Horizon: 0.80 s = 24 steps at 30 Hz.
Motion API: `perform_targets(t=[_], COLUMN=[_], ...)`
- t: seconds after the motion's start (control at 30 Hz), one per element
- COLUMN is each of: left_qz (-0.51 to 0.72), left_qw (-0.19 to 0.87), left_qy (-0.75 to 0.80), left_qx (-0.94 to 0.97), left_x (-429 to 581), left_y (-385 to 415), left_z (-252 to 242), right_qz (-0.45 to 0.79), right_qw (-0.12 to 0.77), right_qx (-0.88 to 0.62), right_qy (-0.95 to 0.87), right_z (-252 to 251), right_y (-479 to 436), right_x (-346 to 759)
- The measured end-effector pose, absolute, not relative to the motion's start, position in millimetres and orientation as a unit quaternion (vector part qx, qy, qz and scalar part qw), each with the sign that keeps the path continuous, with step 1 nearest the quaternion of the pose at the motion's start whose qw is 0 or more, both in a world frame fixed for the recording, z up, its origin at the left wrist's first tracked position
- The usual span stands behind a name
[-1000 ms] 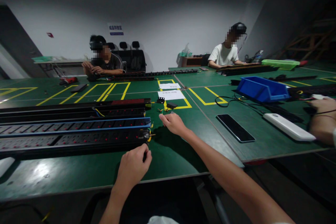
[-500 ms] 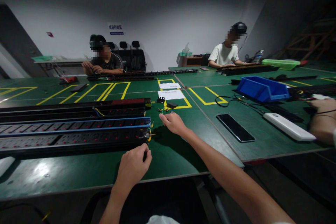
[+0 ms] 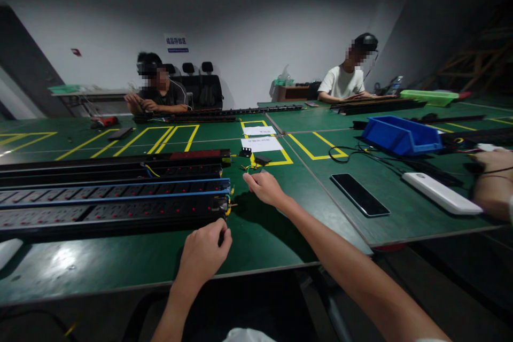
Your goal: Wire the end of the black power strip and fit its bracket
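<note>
My left hand (image 3: 204, 252) rests on the green table (image 3: 256, 235) by the near end of a long black power strip (image 3: 108, 214). Its fingers are curled round a small dark thing I cannot make out. My right hand (image 3: 264, 187) reaches forward past the strip's end, knuckles up and fingers bent, close to some small wired parts (image 3: 249, 168) and a black piece (image 3: 262, 160). Whether it holds anything is hidden. More black strips (image 3: 116, 168) lie behind the first, one with a blue edge.
A dark phone (image 3: 359, 195) and a white power bank (image 3: 441, 193) lie to the right, beside a blue bin (image 3: 401, 136) and cables. White paper sheets (image 3: 261, 144) sit in yellow floor-tape boxes. Another person's hand (image 3: 491, 181) is at far right. Two people sit at the far side.
</note>
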<state>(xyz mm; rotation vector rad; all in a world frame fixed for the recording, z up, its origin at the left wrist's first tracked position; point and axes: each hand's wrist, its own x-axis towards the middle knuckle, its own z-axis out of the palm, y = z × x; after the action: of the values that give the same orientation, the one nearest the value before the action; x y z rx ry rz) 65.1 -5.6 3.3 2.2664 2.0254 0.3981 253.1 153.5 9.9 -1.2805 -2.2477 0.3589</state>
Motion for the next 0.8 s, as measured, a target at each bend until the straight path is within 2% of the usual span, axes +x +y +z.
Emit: perform_targets(t=[0.8], left_qz=[0.134], left_qw=[0.043], left_qy=[0.662], left_qx=[0.736], left_x=[65.8], left_y=[-5.5], left_z=[4.2], right_qz=[0.135], right_qw=[0.253], right_qx=[-0.480], right_qy=[-0.829], right_z=[10.1], right_y=[154.2], right_x=[253.2])
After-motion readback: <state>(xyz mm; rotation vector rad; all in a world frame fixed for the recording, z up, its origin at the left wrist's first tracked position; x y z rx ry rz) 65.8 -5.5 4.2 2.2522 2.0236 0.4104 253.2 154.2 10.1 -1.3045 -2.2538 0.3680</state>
